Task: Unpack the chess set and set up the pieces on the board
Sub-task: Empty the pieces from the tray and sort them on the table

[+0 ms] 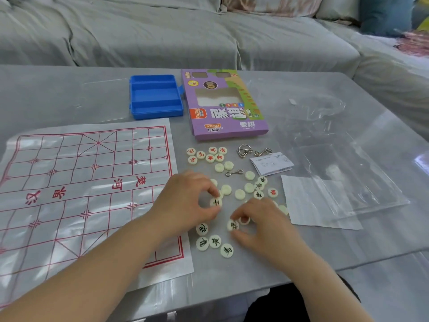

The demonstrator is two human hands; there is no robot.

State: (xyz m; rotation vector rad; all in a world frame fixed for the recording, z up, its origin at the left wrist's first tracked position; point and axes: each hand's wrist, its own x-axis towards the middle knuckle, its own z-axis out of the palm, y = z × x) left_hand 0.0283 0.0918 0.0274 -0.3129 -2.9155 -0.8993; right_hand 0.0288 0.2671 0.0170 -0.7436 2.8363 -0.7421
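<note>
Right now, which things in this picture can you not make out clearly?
Head view:
- Fingers of the left hand and right hand partly cover the black-marked piece and second piece they pinch, plus anything beneath.
- The blank-topped pieces: no character shows.
- The board: left side cut by the frame, near part under the left forearm.
- The leaflet: print too small.
- A pale round shape under the clear bag: blurred by plastic.

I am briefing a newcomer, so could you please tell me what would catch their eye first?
At centre the left hand pinches a round cream chess piece with a black character, and the right hand pinches another. The glossy white board sheet with red grid lines lies to their left; an open blue plastic case and a purple cardboard box sit behind.
</note>
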